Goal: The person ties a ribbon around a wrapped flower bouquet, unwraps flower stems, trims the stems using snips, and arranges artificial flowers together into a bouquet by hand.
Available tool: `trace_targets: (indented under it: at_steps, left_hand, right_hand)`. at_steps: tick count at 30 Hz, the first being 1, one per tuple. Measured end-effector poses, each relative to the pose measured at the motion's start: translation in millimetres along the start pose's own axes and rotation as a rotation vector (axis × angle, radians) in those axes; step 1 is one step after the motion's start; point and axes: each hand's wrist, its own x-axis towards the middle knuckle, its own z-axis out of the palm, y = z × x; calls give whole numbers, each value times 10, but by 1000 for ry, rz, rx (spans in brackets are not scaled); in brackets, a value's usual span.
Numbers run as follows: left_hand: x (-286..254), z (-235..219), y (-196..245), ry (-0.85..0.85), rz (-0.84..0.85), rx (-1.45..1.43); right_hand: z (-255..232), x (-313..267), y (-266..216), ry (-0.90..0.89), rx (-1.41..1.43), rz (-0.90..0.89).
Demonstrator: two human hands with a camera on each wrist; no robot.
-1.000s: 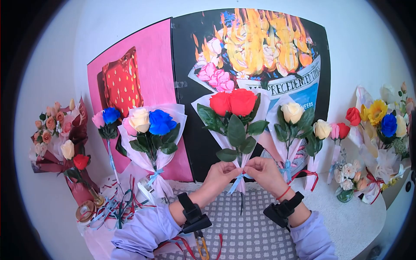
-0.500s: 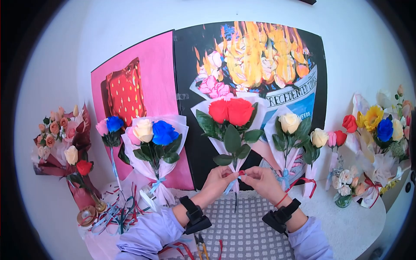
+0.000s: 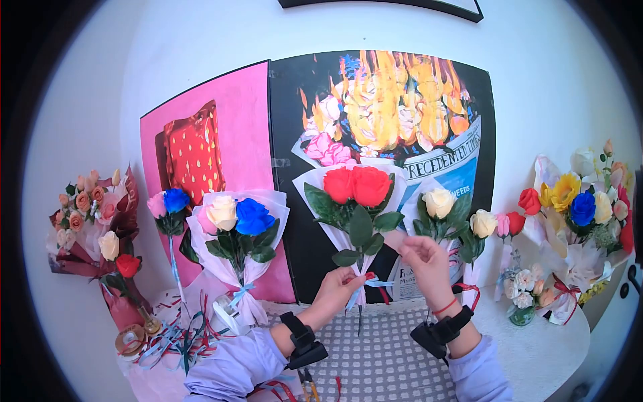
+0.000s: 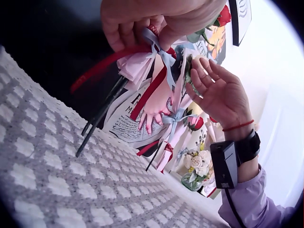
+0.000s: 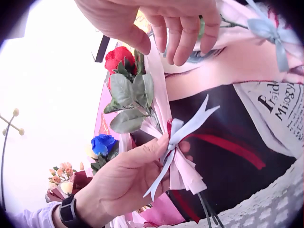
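Observation:
The left hand [image 3: 337, 291] grips the gathered neck of a bouquet with two red roses [image 3: 369, 186], green leaves and pale pink wrap. Around that neck are a light blue ribbon bow [image 5: 175, 137] and a red ribbon [image 4: 154, 92] with loose tails. Dark stems [image 4: 102, 114] stick out below the wrap. The right hand [image 3: 429, 271] is raised to the right of the bow, touching no ribbon, its fingers loosely bent; the left wrist view shows its palm [image 4: 221, 95] with fingers spread.
More bouquets stand left [image 3: 234, 268] and right [image 3: 439, 204]. Loose ribbons [image 3: 184, 335] and a ribbon spool [image 3: 130, 340] lie at the left, orange-handled scissors [image 3: 309, 387] at the front edge. Two paintings [image 3: 234, 134] lean on the wall behind a grey patterned mat [image 3: 375, 362].
The right hand has left the bow and moved right and up. The left hand still grips the bouquet's neck. Red ribbon tails now show beside the blue bow.

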Motion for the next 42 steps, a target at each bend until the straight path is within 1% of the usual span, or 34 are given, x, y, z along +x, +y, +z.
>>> trace_targets:
  at_steps: [1, 2, 3, 4, 5, 6, 7, 9, 10, 11, 13, 14, 15, 17, 18, 19, 21, 22, 23, 24, 25, 26, 28, 31, 34, 35, 37, 38, 40, 41, 42]
  left_hand:
    - [-3, 11, 0, -6, 2, -4]
    - [-5, 19, 3, -6, -5, -14]
    - [-8, 27, 12, -7, -11, -24]
    - [-17, 35, 32, -16, -8, -28]
    - [-33, 45, 68, -32, 31, 19]
    - [-53, 56, 114, -49, 72, 66]
    - [-82, 63, 178, -58, 78, 63]
    - [-171, 71, 354, -54, 136, 254]
    - [-232, 81, 458, -62, 146, 253]
    - [-305, 96, 573, -51, 136, 219]
    - [-411, 112, 739, -30, 115, 151]
    - [-420, 90, 709, -66, 47, 35]
    - [-447, 66, 706, -71, 55, 35]
    - [-500, 23, 744, -79, 59, 105]
    - [-546, 16, 777, -70, 82, 100]
    - [-570, 0, 801, -74, 86, 103]
    - [-625, -59, 814, -94, 47, 70]
    - [-630, -96, 775, -97, 50, 72]
    - [-618, -131, 739, -105, 105, 57]
    - [-616, -158, 717, -111, 159, 41]
    - [-628, -180, 710, -110, 161, 42]
    - [-648, -191, 746, -99, 162, 54]
    - [-674, -208, 778, -87, 166, 68]
    - [-700, -212, 786, -94, 171, 124]
    - [-724, -199, 783, -82, 180, 77]
    - [-719, -221, 774, -101, 164, 133]
    - [-720, -222, 782, -122, 147, 189]
    - [-725, -213, 797, -131, 143, 175]
    - [-723, -192, 795, -140, 139, 163]
    - [-715, -179, 773, -140, 156, 139]
    - [-710, -169, 755, -139, 172, 116]
  right_hand:
    - [-27, 37, -53, 41, 25, -32]
    - [-56, 85, -106, 47, 9, -114]
    - [-65, 110, -217, 53, 3, -115]
    - [-61, 112, -375, 88, -44, -179]
    - [-63, 121, -501, 123, -91, -244]
    - [-78, 139, -575, 141, -66, -307]
    - [-53, 110, -733, 179, -71, -343]
    - [-29, 26, -1000, 231, -137, -400]
    - [-38, -8, -1076, 285, -173, -419]
    - [-55, -30, -1125, 295, -178, -428]
    - [-98, -81, -1195, 325, -119, -490]
    - [-116, -122, -1206, 329, -85, -509]
    - [-139, -185, -1251, 334, -87, -517]
    - [-167, -312, -1343, 279, 105, -423]
    - [-210, -343, -1342, 225, 177, -423]
    - [-221, -381, -1377, 229, 178, -427]
    - [-241, -468, -1455, 152, 306, -373]
    - [-258, -505, -1482, 113, 323, -342]
    - [-271, -538, -1510, 115, 324, -345]
    - [-279, -569, -1534, 68, 337, -312]
    - [-279, -598, -1553, 20, 350, -277]
    - [-271, -626, -1566, 19, 351, -279]
    - [-255, -674, -1586, -15, 390, -183]
    - [-251, -699, -1603, -33, 418, -169]
    - [-267, -750, -1655, 1, 443, -147]
    - [-274, -748, -1643, 2, 443, -148]
    - [-288, -738, -1606, 161, 277, -291]
    - [-277, -749, -1610, 162, 277, -291]
    - [-224, -780, -1631, 216, 343, -390]
    - [-213, -801, -1642, 217, 344, -390]
    - [-206, -826, -1653, 177, 338, -365]
